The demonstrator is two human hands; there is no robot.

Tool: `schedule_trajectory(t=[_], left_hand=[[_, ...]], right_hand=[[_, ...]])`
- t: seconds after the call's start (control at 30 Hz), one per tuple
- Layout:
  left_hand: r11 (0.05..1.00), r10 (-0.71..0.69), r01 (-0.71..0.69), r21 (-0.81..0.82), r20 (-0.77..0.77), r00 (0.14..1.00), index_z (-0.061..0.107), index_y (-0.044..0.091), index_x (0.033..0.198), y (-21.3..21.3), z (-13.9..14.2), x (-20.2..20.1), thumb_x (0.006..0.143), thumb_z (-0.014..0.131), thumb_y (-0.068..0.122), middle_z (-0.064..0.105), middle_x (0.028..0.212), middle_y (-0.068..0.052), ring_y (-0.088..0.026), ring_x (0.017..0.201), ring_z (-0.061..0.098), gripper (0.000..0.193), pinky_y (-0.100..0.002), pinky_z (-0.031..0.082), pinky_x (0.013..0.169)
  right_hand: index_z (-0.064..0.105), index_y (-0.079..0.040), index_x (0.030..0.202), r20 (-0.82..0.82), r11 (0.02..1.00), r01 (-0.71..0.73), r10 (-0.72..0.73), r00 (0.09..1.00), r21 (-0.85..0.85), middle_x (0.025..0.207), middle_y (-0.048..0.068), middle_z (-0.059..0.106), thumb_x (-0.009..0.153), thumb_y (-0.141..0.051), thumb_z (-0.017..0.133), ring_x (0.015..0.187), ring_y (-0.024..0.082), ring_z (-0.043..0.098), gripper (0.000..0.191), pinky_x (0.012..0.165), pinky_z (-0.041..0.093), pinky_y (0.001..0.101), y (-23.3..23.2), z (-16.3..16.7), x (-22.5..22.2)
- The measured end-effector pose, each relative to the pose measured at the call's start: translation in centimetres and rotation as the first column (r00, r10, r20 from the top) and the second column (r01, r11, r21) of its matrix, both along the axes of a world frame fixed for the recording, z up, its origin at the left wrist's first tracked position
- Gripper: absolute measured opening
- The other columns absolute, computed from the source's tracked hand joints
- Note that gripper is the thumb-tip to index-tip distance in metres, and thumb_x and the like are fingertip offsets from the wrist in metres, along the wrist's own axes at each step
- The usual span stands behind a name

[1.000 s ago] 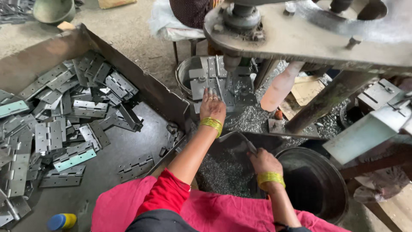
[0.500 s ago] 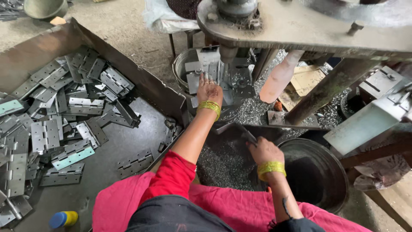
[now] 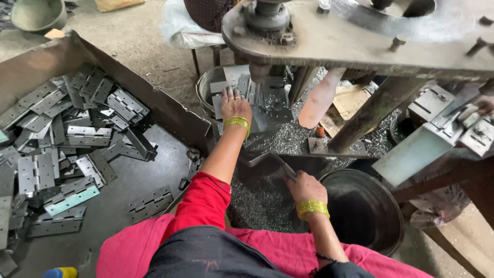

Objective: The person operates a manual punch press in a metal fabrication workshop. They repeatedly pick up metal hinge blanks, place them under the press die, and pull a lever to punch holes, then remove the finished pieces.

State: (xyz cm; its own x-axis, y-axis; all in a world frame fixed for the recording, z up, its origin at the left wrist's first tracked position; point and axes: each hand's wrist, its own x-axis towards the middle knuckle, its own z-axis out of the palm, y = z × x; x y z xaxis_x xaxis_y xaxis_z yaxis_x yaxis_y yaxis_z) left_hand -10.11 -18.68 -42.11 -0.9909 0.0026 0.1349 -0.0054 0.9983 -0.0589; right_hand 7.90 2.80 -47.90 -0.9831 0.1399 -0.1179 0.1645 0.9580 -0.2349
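Grey steel hinge plates [image 3: 234, 87] lie stacked under the press ram, the left hand [image 3: 235, 105] flat on them, fingers spread. The right hand [image 3: 304, 186] grips a metal scoop [image 3: 270, 164]. Risk: ram descending onto fingers; sharp swarf [image 3: 257, 203] cutting skin.

My left hand [image 3: 235, 105] lies on the flat grey metal plates [image 3: 232, 86] stacked in the round metal bucket [image 3: 205, 87] ahead of me, directly under the heavy grey steel press table [image 3: 360, 46]. My right hand [image 3: 304, 186] is nearer to me, resting on a grey sheet-metal piece [image 3: 270, 163] above the heap of fine silvery metal chips [image 3: 260, 201]. Just right of that hand stands the round black basin [image 3: 360, 206]. Far left of both hands, grey steel hinges [image 3: 62, 149] lie piled in the wide rusty metal tray [image 3: 154, 103].
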Motion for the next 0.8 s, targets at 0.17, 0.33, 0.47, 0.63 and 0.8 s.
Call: schedule_trajectory(t=[0.17, 0.33, 0.47, 0.63, 0.8], left_hand=[[0.999, -0.022, 0.017, -0.035, -0.144, 0.989, 0.062, -0.001, 0.136, -0.2, -1.7, -0.8, 0.094, 0.046, 0.022, 0.049, 0.151, -0.018, -0.032, 0.144, 0.037, 0.050, -0.047, 0.017, 0.121], [0.999, 0.006, -0.011, 0.043, 0.105, 0.994, 0.064, 0.007, 0.140, -0.3, -2.5, 0.0, 0.108, 0.043, 0.018, 0.049, 0.160, -0.014, -0.032, 0.153, 0.037, 0.040, -0.047, 0.018, 0.130], [0.998, -0.021, 0.019, 0.054, 0.037, 0.999, 0.054, 0.006, 0.144, -0.3, -1.3, -0.2, 0.101, 0.043, 0.020, 0.042, 0.159, -0.011, -0.032, 0.150, 0.031, 0.047, -0.048, 0.015, 0.124], [1.000, -0.015, 0.015, -0.001, 0.029, 0.999, 0.053, 0.005, 0.147, 0.1, -1.7, -0.4, 0.102, 0.043, 0.021, 0.040, 0.161, -0.013, -0.033, 0.152, 0.029, 0.048, -0.048, 0.014, 0.126], [0.999, -0.039, 0.039, -0.008, 0.081, 0.996, 0.052, 0.007, 0.145, 0.0, -2.0, -0.3, 0.097, 0.043, 0.023, 0.037, 0.159, -0.014, -0.033, 0.150, 0.026, 0.051, -0.050, 0.012, 0.122]], right_hand=[[0.074, -0.010, 0.101, 0.113, 1.000, 0.027, -0.027, 0.993, 0.005, 0.097, 0.018, 0.076, 0.093, -0.055, 0.059, 0.095, 0.038, 0.073, 0.048, 0.083, 0.057, 0.0497, -0.4, 0.0, -0.1], [0.074, -0.008, 0.097, 0.003, 0.999, 0.026, -0.026, 1.000, 0.026, 0.097, 0.019, 0.075, 0.096, -0.055, 0.056, 0.095, 0.038, 0.073, 0.051, 0.082, 0.058, 0.0494, -0.6, -0.4, 1.4], [0.074, -0.010, 0.099, 0.023, 0.999, 0.031, -0.032, 0.999, 0.031, 0.099, 0.018, 0.075, 0.089, -0.056, 0.059, 0.096, 0.038, 0.072, 0.049, 0.082, 0.056, 0.0514, -0.5, 0.2, -0.2], [0.075, -0.011, 0.102, 0.118, 0.997, 0.074, -0.070, 0.991, -0.028, 0.102, 0.019, 0.075, 0.093, -0.061, 0.057, 0.100, 0.038, 0.072, 0.054, 0.085, 0.058, 0.0484, -0.5, -0.8, 0.2], [0.072, -0.011, 0.104, 0.128, 0.993, 0.074, -0.061, 0.990, -0.093, 0.099, 0.019, 0.075, 0.093, -0.059, 0.056, 0.099, 0.039, 0.071, 0.051, 0.085, 0.056, 0.0494, -0.5, -2.0, 2.3]])
